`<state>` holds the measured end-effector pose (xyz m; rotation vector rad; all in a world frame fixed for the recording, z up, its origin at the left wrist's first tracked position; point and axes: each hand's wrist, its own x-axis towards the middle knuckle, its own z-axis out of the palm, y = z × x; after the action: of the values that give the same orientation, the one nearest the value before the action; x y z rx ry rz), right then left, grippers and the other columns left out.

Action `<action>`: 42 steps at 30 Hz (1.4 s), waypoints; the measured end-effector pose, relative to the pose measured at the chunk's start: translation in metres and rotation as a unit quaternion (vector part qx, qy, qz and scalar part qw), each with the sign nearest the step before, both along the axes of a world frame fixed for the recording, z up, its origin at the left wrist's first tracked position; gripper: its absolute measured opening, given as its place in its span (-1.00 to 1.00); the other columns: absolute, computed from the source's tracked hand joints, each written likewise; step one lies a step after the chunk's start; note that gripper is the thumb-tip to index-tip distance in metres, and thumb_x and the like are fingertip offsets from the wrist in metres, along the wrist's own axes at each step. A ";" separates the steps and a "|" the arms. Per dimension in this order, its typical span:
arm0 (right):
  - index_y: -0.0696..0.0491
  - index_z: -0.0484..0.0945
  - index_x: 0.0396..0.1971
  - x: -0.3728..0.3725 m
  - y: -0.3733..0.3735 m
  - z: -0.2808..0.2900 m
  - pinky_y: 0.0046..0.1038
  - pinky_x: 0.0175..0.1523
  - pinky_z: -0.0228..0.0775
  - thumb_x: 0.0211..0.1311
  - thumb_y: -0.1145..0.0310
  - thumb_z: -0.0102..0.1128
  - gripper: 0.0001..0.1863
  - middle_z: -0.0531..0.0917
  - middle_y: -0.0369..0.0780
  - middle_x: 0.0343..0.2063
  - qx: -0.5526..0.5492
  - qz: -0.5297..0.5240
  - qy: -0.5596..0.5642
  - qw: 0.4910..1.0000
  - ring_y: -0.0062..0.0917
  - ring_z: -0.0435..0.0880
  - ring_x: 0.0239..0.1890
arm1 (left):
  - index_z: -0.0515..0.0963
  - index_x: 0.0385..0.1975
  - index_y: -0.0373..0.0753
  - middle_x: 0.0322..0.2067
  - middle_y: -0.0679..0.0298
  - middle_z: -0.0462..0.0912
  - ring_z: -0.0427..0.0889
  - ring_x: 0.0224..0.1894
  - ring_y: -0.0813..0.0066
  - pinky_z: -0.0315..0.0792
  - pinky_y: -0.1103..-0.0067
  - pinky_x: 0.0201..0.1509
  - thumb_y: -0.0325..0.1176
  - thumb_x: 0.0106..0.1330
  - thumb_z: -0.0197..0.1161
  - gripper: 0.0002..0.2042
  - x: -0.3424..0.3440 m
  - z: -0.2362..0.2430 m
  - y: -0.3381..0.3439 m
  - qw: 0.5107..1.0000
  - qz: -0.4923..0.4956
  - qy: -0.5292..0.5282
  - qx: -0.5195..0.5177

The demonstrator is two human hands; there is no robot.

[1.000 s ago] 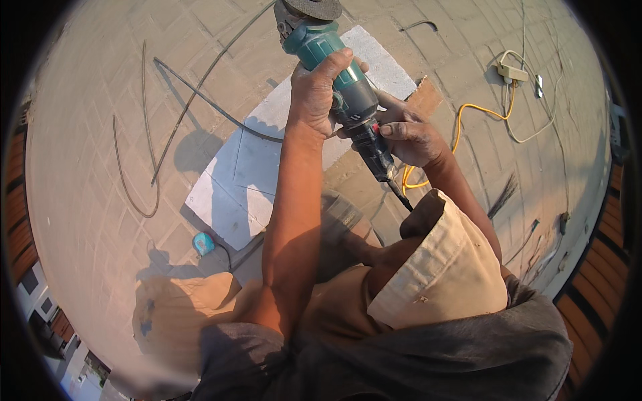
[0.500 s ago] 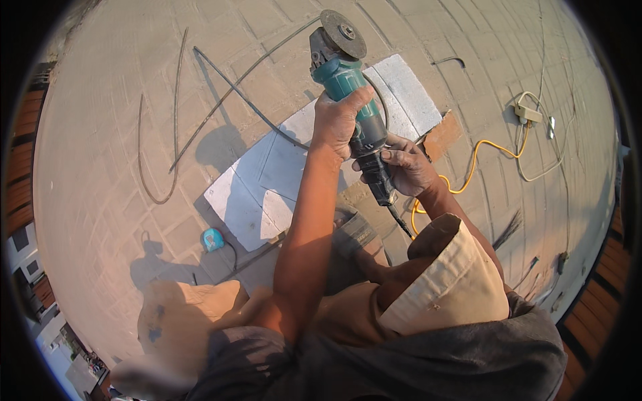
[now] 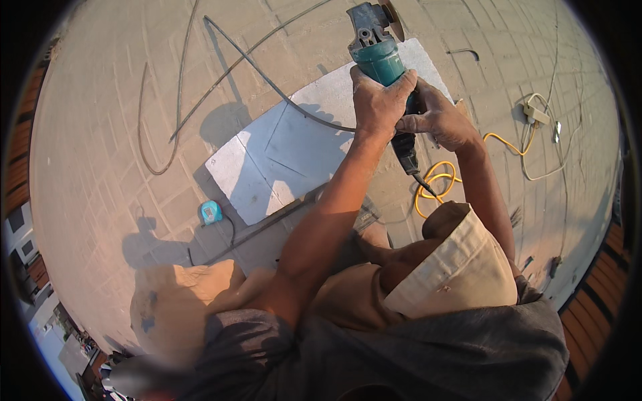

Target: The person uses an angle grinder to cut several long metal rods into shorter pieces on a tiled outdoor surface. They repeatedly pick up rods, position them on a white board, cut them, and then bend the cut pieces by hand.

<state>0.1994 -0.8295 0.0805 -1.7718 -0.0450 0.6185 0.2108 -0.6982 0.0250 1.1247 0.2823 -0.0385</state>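
Note:
An angle grinder (image 3: 378,57) with a teal and black body and a cutting disc (image 3: 394,20) at its head is held up over a white board (image 3: 237,180) marked with scored lines. My left hand (image 3: 381,103) grips the teal barrel with its thumb along the right side. My right hand (image 3: 445,117) wraps round the black part of the body just below and right of my left, thumb pointing left and partly hiding the tool. The black cord (image 3: 421,184) drops from the grinder's rear. My forearms reach up from the lower edge.
Paving (image 3: 93,154) surrounds the board. Thin rods or cables (image 3: 160,170) lie upper left, a teal tape measure (image 3: 210,211) lower left. A coiled orange lead (image 3: 438,167), power strip (image 3: 535,113) and short bent bar (image 3: 471,53) lie rightward. My tan-trousered knees (image 3: 448,267) fill the lower foreground.
The grinder has moved right and turned, its disc now edge-on at the head's right. My left hand has moved right with it; my right hand has shifted up the body, closer to my left.

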 end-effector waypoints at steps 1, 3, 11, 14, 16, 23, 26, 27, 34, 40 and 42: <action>0.25 0.41 0.15 -0.003 -0.008 0.005 -0.44 0.18 0.33 -0.13 0.24 0.61 -0.18 0.61 -0.21 -0.12 -0.012 -0.007 0.022 1.000 -0.48 0.54 -0.03 | 0.33 0.02 -0.43 -0.19 0.15 0.58 0.64 -0.20 0.44 0.59 0.56 -0.14 -0.27 0.13 0.56 -0.39 -0.005 0.002 -0.010 1.000 -0.016 0.013 0.016; 0.25 0.40 0.17 -0.009 -0.015 0.013 -0.44 0.18 0.34 -0.18 0.27 0.64 -0.13 0.61 -0.21 -0.10 -0.019 -0.004 0.064 0.998 -0.47 0.56 -0.03 | 0.32 0.00 -0.48 -0.20 0.13 0.59 0.64 -0.20 0.45 0.58 0.57 -0.15 -0.19 0.13 0.57 -0.35 -0.011 0.000 -0.019 0.999 -0.038 -0.006 0.008; 0.16 0.35 0.19 -0.035 -0.025 0.001 -0.38 0.13 0.46 -0.24 0.52 0.49 -0.17 0.57 -0.23 -0.09 -0.011 -0.141 0.044 0.989 -0.49 0.57 -0.04 | 0.14 0.15 -0.64 0.07 -0.18 0.43 0.54 0.10 0.19 0.48 0.46 0.14 0.12 0.23 0.41 -0.10 -0.029 0.008 -0.036 0.978 -0.153 -0.004 0.143; 0.15 0.42 0.07 -0.035 -0.030 -0.019 -0.39 0.00 0.52 -0.17 0.53 0.40 -0.34 0.60 -0.26 -0.19 0.090 -0.199 0.051 0.975 -0.53 0.62 -0.17 | 0.12 0.26 -0.61 0.14 -0.23 0.43 0.52 0.17 0.09 0.39 0.40 0.25 0.09 0.24 0.40 -0.08 -0.020 0.016 -0.016 0.955 -0.252 -0.026 0.155; 0.13 0.45 0.01 -0.042 -0.038 -0.013 -0.41 -0.06 0.53 -0.20 0.53 0.39 -0.38 0.62 -0.25 -0.26 0.153 -0.229 0.057 0.960 -0.48 0.65 -0.26 | 0.45 0.17 -0.48 0.08 -0.20 0.57 0.49 0.24 0.09 0.31 0.37 0.33 -0.01 0.33 0.32 -0.37 0.006 0.042 0.034 0.893 -0.407 -0.023 0.190; 0.15 0.48 -0.02 -0.073 -0.047 -0.002 -0.37 -0.05 0.52 -0.44 0.37 0.44 -0.26 0.64 -0.20 -0.32 0.038 -0.194 0.054 0.979 -0.44 0.67 -0.26 | 0.34 0.16 -0.65 0.15 -0.22 0.51 0.48 0.26 -0.02 0.30 0.33 0.36 0.24 0.43 -0.01 -0.17 0.109 -0.065 0.210 0.831 0.082 0.277 0.476; 0.17 0.49 0.05 -0.080 -0.036 0.001 -0.37 0.00 0.49 -0.44 0.39 0.49 -0.19 0.62 -0.21 -0.26 -0.071 -0.126 0.116 0.983 -0.43 0.65 -0.22 | 0.43 0.07 -0.56 -0.04 -0.12 0.65 0.61 0.08 0.07 0.32 0.32 0.33 0.22 0.46 -0.07 -0.25 0.132 -0.126 0.247 0.853 0.066 0.347 0.385; 0.18 0.50 0.06 -0.087 -0.035 -0.004 -0.38 0.00 0.47 -0.45 0.38 0.51 -0.17 0.61 -0.21 -0.26 -0.135 -0.100 0.100 0.981 -0.42 0.63 -0.23 | 0.41 0.08 -0.58 -0.01 -0.14 0.64 0.59 0.12 0.04 0.34 0.31 0.32 0.19 0.47 -0.09 -0.26 0.134 -0.123 0.227 0.871 0.077 0.348 0.338; 0.21 0.51 0.03 -0.103 -0.007 -0.020 -0.35 -0.01 0.45 -0.35 0.34 0.51 -0.24 0.62 -0.15 -0.26 -0.132 -0.054 0.151 0.978 -0.36 0.62 -0.19 | 0.39 0.06 -0.66 -0.04 -0.28 0.62 0.62 0.11 -0.03 0.51 0.29 0.17 -0.07 0.52 -0.03 -0.43 0.136 -0.127 0.172 0.913 0.188 0.281 0.228; 0.23 0.52 0.01 -0.103 0.001 -0.029 -0.33 -0.02 0.46 -0.35 0.33 0.48 -0.26 0.63 -0.10 -0.27 -0.101 -0.040 0.133 0.985 -0.32 0.63 -0.20 | 0.47 -0.06 -0.67 -0.18 -0.27 0.65 0.70 -0.13 -0.07 0.60 0.24 -0.14 -0.20 0.51 0.03 -0.53 0.158 -0.126 0.185 0.903 0.254 0.055 0.343; 0.25 0.54 -0.03 -0.104 0.000 -0.030 -0.33 -0.03 0.48 -0.32 0.32 0.46 -0.30 0.65 -0.07 -0.29 -0.101 -0.052 0.130 0.985 -0.32 0.65 -0.20 | 0.45 -0.01 -0.70 -0.07 -0.38 0.57 0.64 -0.01 -0.17 0.54 0.22 0.03 -0.22 0.51 -0.01 -0.52 0.152 -0.096 0.158 0.885 0.235 0.024 0.401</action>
<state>0.0955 -0.8299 0.0502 -1.8595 0.2967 0.7953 0.3626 -0.5403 -0.0707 1.8484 0.6463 0.5289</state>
